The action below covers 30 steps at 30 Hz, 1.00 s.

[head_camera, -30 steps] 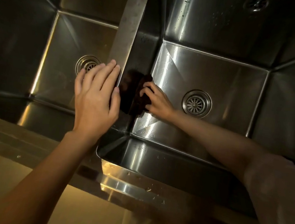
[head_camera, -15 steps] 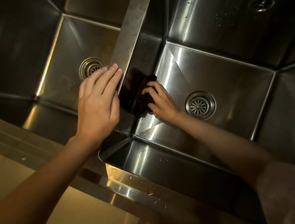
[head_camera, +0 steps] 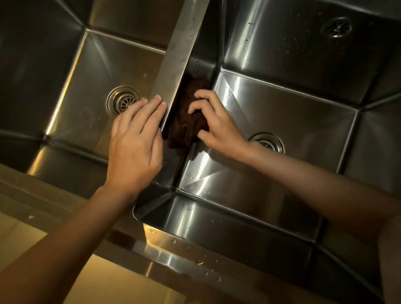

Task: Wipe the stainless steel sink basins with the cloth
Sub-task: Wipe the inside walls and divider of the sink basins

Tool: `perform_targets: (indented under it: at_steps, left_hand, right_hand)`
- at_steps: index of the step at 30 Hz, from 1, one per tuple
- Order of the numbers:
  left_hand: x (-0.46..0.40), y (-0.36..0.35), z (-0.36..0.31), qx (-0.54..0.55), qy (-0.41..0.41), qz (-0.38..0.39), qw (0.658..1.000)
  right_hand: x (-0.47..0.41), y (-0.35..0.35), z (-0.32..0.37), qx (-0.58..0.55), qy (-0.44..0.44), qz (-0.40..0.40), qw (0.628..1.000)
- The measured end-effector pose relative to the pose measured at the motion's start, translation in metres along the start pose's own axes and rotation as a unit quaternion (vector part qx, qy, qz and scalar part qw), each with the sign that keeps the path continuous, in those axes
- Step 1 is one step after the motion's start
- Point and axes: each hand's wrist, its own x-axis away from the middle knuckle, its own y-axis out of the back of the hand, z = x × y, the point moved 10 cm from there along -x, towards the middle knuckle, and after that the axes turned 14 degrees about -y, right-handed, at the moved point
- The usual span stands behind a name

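Fingers [head_camera: 202, 101] of the right hand [head_camera: 216, 126] are curling around a dark brown cloth [head_camera: 185, 122], pressing it against the inner wall of the right basin [head_camera: 286, 119], likely to scrub that side. The cloth is lying under those fingertips, bunched toward nine o'clock of the hand. Fingers [head_camera: 149, 110] of the left hand [head_camera: 136, 144] are lying straight and close together on the steel divider [head_camera: 181, 53], apparently bracing the body. The left basin [head_camera: 96, 83], at nine o'clock, is holding a drain [head_camera: 122, 101].
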Motion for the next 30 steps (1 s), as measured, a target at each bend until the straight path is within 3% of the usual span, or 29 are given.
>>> perform_targets:
  at_steps: [9,15,20,30]
  left_hand:
    - [0.0,0.0,0.001,0.008,-0.003,-0.012,1.0]
    - [0.001,-0.002,0.004,0.004,-0.004,-0.009,1.0]
    - [0.001,-0.003,0.003,-0.004,-0.005,-0.003,1.0]
    - [0.001,-0.001,0.001,-0.014,-0.005,0.005,1.0]
  right_hand:
    - [-0.002,-0.079,-0.106,0.132,-0.087,0.09,0.983]
    - [-0.002,-0.09,-0.127,0.134,-0.141,0.072,0.978]
    - [-0.002,-0.07,-0.106,0.076,-0.13,0.041,0.988]
    - [-0.016,0.046,0.017,-0.046,0.02,-0.073,0.996]
